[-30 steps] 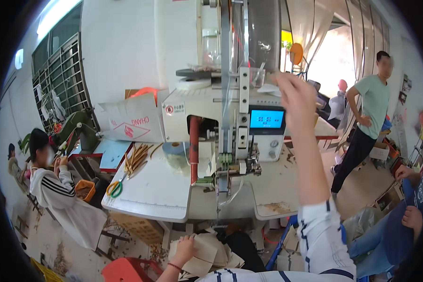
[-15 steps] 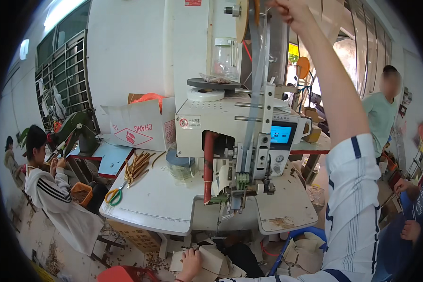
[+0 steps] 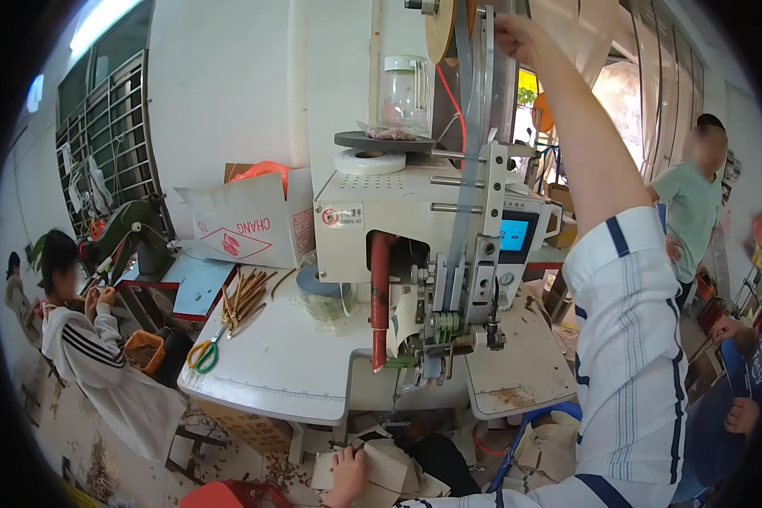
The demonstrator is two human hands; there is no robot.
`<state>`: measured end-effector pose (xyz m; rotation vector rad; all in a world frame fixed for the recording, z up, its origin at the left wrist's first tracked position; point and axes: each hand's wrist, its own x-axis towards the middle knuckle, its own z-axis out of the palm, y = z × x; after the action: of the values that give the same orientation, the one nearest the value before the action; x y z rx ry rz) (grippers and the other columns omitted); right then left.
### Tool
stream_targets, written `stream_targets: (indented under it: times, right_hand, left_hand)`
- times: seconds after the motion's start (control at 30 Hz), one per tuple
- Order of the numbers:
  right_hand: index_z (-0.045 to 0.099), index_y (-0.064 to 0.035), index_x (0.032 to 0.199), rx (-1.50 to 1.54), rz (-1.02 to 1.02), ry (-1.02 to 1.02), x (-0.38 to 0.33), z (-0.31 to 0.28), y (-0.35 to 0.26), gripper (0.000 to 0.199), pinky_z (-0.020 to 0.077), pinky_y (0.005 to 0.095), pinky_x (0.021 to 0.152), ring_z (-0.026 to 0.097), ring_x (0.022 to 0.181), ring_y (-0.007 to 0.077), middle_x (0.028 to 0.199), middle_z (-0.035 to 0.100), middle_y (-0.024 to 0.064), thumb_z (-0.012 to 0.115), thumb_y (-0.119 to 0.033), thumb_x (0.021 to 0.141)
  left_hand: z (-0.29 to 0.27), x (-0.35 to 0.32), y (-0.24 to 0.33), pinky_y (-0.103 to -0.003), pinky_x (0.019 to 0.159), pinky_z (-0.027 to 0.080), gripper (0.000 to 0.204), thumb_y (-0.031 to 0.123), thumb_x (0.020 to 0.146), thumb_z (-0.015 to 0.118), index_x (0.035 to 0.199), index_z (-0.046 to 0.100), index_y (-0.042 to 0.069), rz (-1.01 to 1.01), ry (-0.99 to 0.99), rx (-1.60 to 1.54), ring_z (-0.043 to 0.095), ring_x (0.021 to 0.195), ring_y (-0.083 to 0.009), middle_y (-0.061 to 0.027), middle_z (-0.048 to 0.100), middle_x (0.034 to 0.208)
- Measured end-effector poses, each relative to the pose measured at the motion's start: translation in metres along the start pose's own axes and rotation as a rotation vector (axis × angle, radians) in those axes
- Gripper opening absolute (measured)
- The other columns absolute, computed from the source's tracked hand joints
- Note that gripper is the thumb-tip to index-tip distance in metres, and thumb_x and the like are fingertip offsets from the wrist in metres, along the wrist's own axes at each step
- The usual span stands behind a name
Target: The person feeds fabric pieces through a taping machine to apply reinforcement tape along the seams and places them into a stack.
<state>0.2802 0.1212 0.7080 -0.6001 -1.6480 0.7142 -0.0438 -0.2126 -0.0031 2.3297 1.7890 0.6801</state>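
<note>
My left hand point(image 3: 348, 474) lies low in the view on beige cloth-like pieces point(image 3: 389, 466) over my lap, its fingers spread flat across them. High up, my right hand point(image 3: 516, 38) is beside the upright metal bar point(image 3: 487, 76) of a seam-taping-like machine point(image 3: 343, 245). Its fingers are curled; whether something thin is between them is too small to see. Close by is a tan reel point(image 3: 442, 34), from which a translucent grey tape point(image 3: 464, 186) runs down to the green-ringed rollers point(image 3: 443, 325). A red-brown tube point(image 3: 380, 305) hangs at the machine's front.
Green-and-orange scissors point(image 3: 204, 354) and a bundle of brown sticks point(image 3: 244, 300) lie on the white table point(image 3: 271, 372). A tape roll point(image 3: 323, 292) stands behind. A blue container point(image 3: 516, 440) holds more beige pieces. People sit or stand at both sides.
My right hand has come down slightly, still beside the bar, and its forearm has shifted left. My left hand stays on the beige pieces. The view has moved slightly.
</note>
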Motion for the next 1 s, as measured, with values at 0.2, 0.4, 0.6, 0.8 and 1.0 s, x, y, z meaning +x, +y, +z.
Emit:
stream_targets:
  times: [0.2,0.4,0.6,0.8,1.0]
  right_hand:
    - [0.054,-0.0029,0.067,-0.035,0.367,0.261,-0.095,0.037,0.134,0.01,0.0181,0.018,0.033,0.029,0.037,0.0023,0.058,0.052,0.0028,0.054,-0.006,0.076]
    - [0.053,-0.0021,0.068,0.23,0.708,0.489,-0.24,0.011,0.228,0.007,0.0282,0.0171,0.034,0.041,0.043,0.0062,0.061,0.056,0.0056,0.056,-0.002,0.074]
    - [0.06,-0.0007,0.075,0.095,0.404,0.719,-0.401,0.035,0.244,0.006,0.0277,0.0206,0.04,0.043,0.048,0.0068,0.061,0.052,0.0028,0.057,-0.005,0.077]
    - [0.05,-0.0077,0.066,0.16,0.51,0.578,-0.587,0.166,0.227,0.027,0.024,0.0171,0.039,0.038,0.045,0.0025,0.058,0.052,0.001,0.054,-0.024,0.087]
    - [0.05,-0.0041,0.103,-0.658,0.523,-0.365,-0.689,0.22,0.288,0.039,0.0452,0.0392,0.075,0.057,0.089,0.0317,0.093,0.059,0.0152,0.065,-0.021,0.071]
  left_hand:
    - [-0.003,-0.01,0.006,-0.048,0.086,0.033,0.029,0.015,0.072,0.056,0.099,0.05,0.006,-0.057,-0.021,0.051,0.045,0.096,-0.0323,-0.0148,0.046,0.098]
    - [-0.012,-0.006,0.019,-0.042,0.086,0.036,0.032,0.001,0.07,0.05,0.102,0.049,0.0,-0.006,-0.04,-0.059,0.045,0.101,-0.033,-0.0161,0.046,0.109]
    - [-0.027,-0.009,0.027,-0.042,0.084,0.035,0.032,0.002,0.059,0.06,0.089,0.051,0.0,-0.066,0.057,-0.119,0.044,0.099,-0.033,-0.0156,0.048,0.101]
    - [-0.026,-0.009,0.024,-0.041,0.08,0.036,0.017,0.006,0.06,0.065,0.066,0.051,0.002,-0.151,0.125,-0.211,0.044,0.092,-0.0326,-0.0131,0.05,0.094]
    - [-0.031,-0.015,0.018,-0.038,0.077,0.04,0.014,0.002,0.059,0.066,0.066,0.054,0.0,-0.124,0.164,-0.392,0.048,0.09,-0.0313,-0.0119,0.055,0.095]
